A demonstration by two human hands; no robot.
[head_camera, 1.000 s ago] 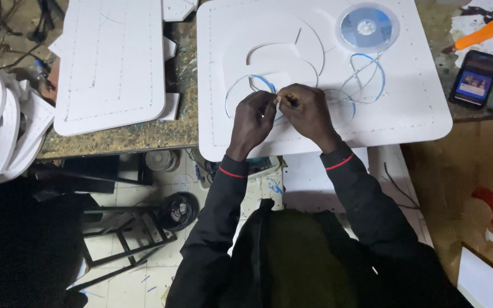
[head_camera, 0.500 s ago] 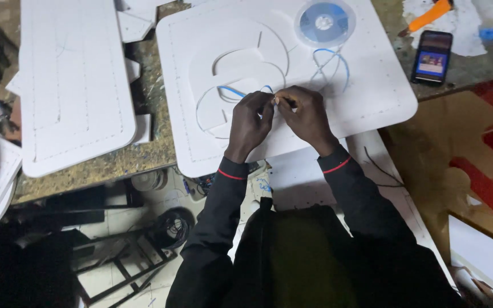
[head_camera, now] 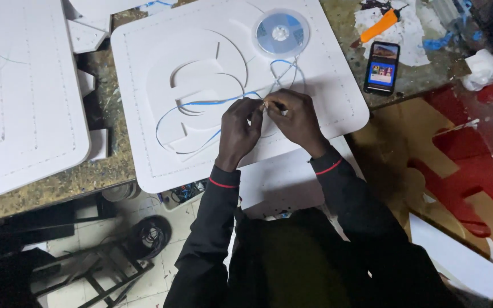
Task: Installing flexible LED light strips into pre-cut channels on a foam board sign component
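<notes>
Mid-frame: left hand (head_camera: 238, 132) and right hand (head_camera: 296, 118) pinch blue strip (head_camera: 212, 102) end, seemingly peeling; next needs steady pressing onto white panel (head_camera: 144, 68).

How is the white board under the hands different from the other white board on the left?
The board under the hands has curved shapes cut into it, and a blue strip and a reel lie on it. The left board shows only straight lines and carries nothing. Both are white with rounded corners and dotted edges.
</notes>
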